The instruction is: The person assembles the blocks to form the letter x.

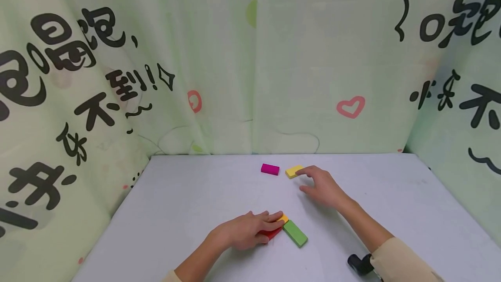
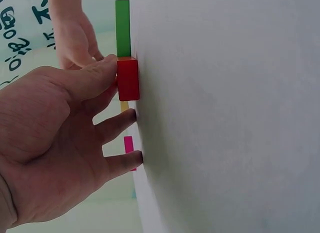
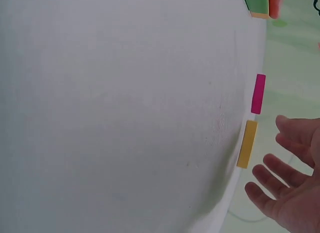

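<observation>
A red block [image 1: 272, 233] lies under my left hand [image 1: 250, 229], pinched between thumb and fingers. In the left wrist view the thumb presses the side of that red block [image 2: 128, 79], while the other fingers spread down to the table. My left fingertips also overlap an orange block [image 1: 284, 218], partly hidden, whose end meets a green block [image 1: 295, 233]. Farther back, my right hand [image 1: 322, 186] reaches over the table with loosely bent fingers, index fingertip right at a yellow block [image 1: 292, 172]. The right wrist view shows the fingers [image 3: 272, 180] spread beside the yellow block [image 3: 247, 144].
A magenta block [image 1: 270, 169] lies left of the yellow one near the table's back edge. The white table [image 1: 188, 190] is bordered by pale green curtains [image 1: 297, 55] with black lettering. A black device [image 1: 359, 264] sits by the right sleeve.
</observation>
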`<move>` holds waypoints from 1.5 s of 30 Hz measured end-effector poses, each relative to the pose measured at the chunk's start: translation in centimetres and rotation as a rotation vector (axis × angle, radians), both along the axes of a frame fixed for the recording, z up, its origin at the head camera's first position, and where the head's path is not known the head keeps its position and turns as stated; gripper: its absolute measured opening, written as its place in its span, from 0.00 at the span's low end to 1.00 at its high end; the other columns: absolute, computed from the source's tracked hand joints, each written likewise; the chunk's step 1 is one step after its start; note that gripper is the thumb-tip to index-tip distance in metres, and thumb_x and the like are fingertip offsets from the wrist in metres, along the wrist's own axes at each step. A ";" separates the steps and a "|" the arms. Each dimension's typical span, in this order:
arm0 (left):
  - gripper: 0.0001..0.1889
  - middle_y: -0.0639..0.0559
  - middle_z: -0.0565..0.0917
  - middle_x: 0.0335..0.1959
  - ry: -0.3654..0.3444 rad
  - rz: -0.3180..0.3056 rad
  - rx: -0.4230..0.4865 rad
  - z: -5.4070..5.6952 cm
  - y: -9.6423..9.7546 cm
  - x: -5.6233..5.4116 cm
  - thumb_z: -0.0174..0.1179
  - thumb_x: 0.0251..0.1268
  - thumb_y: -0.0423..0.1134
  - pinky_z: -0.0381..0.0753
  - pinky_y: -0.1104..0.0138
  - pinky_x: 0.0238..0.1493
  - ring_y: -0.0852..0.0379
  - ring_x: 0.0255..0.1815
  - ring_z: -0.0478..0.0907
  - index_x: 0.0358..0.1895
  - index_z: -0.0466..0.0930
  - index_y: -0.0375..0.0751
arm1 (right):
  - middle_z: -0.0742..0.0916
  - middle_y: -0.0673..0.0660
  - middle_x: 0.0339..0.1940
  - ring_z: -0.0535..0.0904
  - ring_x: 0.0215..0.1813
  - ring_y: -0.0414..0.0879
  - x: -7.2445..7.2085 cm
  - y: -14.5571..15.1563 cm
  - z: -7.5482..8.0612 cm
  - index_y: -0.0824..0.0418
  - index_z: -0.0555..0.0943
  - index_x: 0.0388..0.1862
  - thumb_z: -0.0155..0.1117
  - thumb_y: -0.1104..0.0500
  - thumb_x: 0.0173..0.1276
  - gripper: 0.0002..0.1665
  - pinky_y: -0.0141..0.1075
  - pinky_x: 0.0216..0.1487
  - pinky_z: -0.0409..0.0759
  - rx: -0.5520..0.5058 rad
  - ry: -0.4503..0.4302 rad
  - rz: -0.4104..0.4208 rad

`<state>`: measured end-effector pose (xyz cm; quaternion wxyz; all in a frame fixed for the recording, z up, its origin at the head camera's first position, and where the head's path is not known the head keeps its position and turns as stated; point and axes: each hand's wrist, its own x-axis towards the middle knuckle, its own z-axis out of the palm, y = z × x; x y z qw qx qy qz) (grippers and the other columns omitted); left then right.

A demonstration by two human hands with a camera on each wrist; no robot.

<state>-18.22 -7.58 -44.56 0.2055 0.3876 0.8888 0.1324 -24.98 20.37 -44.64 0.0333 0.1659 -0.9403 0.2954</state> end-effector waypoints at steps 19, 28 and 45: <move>0.33 0.71 0.56 0.84 -0.005 0.003 0.000 -0.3 -0.1 -0.1 0.60 0.78 0.44 0.65 0.47 0.79 0.52 0.84 0.60 0.81 0.60 0.68 | 0.84 0.66 0.62 0.82 0.59 0.60 -1.6 -1.1 -0.5 0.62 0.82 0.64 0.72 0.63 0.68 0.25 0.56 0.62 0.82 0.091 -0.115 -0.025; 0.33 0.70 0.56 0.84 -0.003 -0.002 0.008 -0.3 -0.2 -0.1 0.59 0.79 0.43 0.65 0.46 0.79 0.51 0.84 0.60 0.82 0.60 0.66 | 0.83 0.68 0.62 0.81 0.61 0.62 -2.4 -1.1 -0.4 0.67 0.81 0.64 0.71 0.64 0.69 0.25 0.57 0.64 0.80 0.076 -0.074 -0.015; 0.32 0.69 0.56 0.84 0.001 -0.007 0.016 -0.3 -0.1 -0.2 0.59 0.79 0.43 0.64 0.44 0.79 0.51 0.84 0.60 0.81 0.61 0.66 | 0.80 0.70 0.65 0.76 0.67 0.67 -3.8 -1.0 -0.8 0.65 0.81 0.64 0.70 0.66 0.69 0.25 0.62 0.70 0.74 0.103 -0.054 -0.034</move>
